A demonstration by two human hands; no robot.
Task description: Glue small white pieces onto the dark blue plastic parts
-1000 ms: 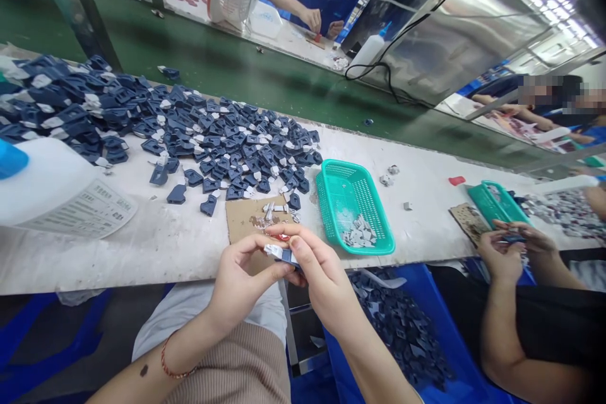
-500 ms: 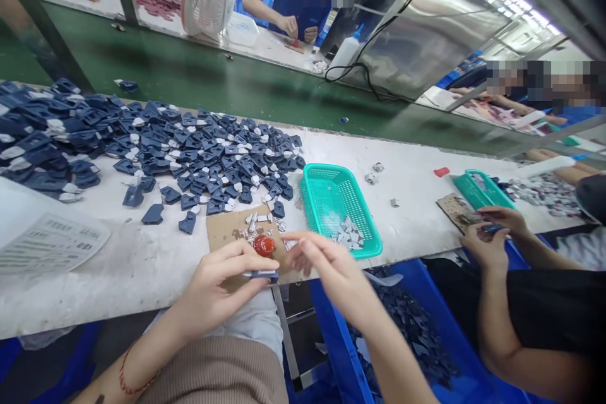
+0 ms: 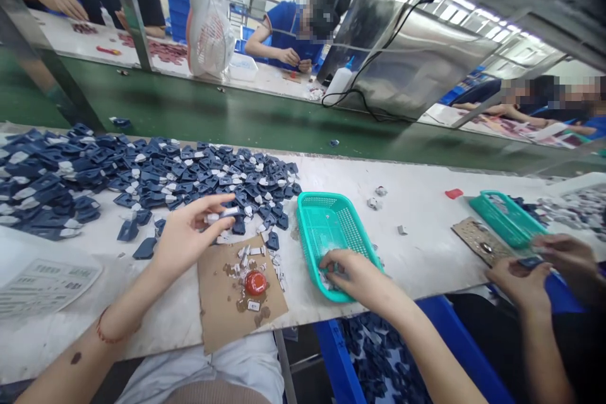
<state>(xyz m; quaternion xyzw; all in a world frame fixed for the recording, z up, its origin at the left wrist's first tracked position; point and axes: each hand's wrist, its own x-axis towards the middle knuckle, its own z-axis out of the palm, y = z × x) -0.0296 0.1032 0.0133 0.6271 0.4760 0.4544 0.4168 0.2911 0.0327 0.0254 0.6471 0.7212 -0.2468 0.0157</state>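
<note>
My left hand (image 3: 192,227) is closed in a pinch on a small navy plastic part with a white piece (image 3: 222,216), held above the near edge of a pile of similar navy parts (image 3: 180,170). My right hand (image 3: 353,274) reaches into the green basket (image 3: 326,202), its fingers bent down at the small white pieces in the near end. Whatever lies between those fingertips is hidden. Between my hands a cardboard sheet (image 3: 215,315) carries a round red container (image 3: 255,282), several small white pieces and brownish smears.
A white bag with a printed label (image 3: 42,278) lies at the left. Under the table's edge stands a blue bin (image 3: 348,366) of navy parts. At the right a co-worker's hands (image 3: 525,278) hold a navy part near another green basket (image 3: 506,218). Metal posts (image 3: 132,6) rise beyond the table.
My left hand has moved away from the cardboard, up and left to the pile, with the navy part. My right hand has gone from beside the red container into the basket. The view has tilted up.
</note>
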